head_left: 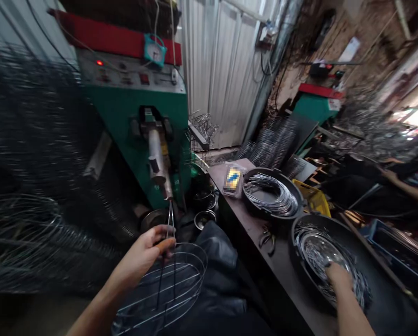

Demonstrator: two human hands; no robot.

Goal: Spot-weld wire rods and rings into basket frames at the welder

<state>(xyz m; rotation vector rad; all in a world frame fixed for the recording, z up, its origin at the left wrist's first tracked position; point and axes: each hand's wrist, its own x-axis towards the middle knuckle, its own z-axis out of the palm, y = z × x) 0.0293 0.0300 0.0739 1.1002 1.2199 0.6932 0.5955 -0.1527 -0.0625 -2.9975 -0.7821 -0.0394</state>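
Note:
My left hand (155,245) is closed around the upright wires of a wire frame (191,280). The frame's oval, basket-like rings hang over my lap, and its wire ends rise to the tip of the machine's electrode arm (158,158). On the right, my right hand (339,277) reaches down into a metal bowl (323,247) holding small wire pieces. Its fingers look drawn together, but the fingertips and anything in them cannot be made out. The bowl stands in a black round tray (300,280) among loose bent wire pieces.
A second black tray holds wire rings (282,198). Pliers (268,240) and a packet (233,179) lie on the bench (246,219). The green machine (114,107) stands ahead, with stacked wire racks (30,154) at left. Another person's arm (405,186) shows at far right.

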